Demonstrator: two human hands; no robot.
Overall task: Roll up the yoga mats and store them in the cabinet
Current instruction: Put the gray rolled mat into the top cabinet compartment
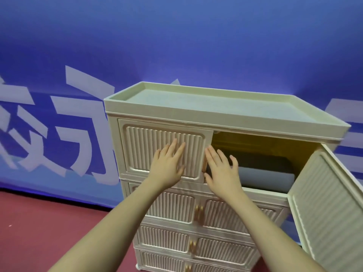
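In front of you: blue wall (176, 46) with large pale lettering, dark red floor (39, 232) below it. Against the wall stands a cream cabinet (196, 213), four tiers visible, each tier with a pair of ribbed doors; the top is a shallow tray (216, 107) with a raised rim. Top tier: the right door (330, 213) is swung wide open toward you, the left door (163, 150) is closed or very nearly so. Inside the open compartment (265, 150), yellowish walls, and two mats (261, 173) lying flat-ended toward you, one dark on top of one grey, filling the lower part of the space; whether more lie behind them you cannot tell. Lower three tiers are shut, each with a pair of amber handles (199, 212) at the centre seam. Your left hand (169, 165) lies flat on the left door, fingers straight and spread, pressing the ribbed panel. Your right hand (222, 169) is open too, fingers spread, at that door's free edge in front of the open compartment, gripping nothing.
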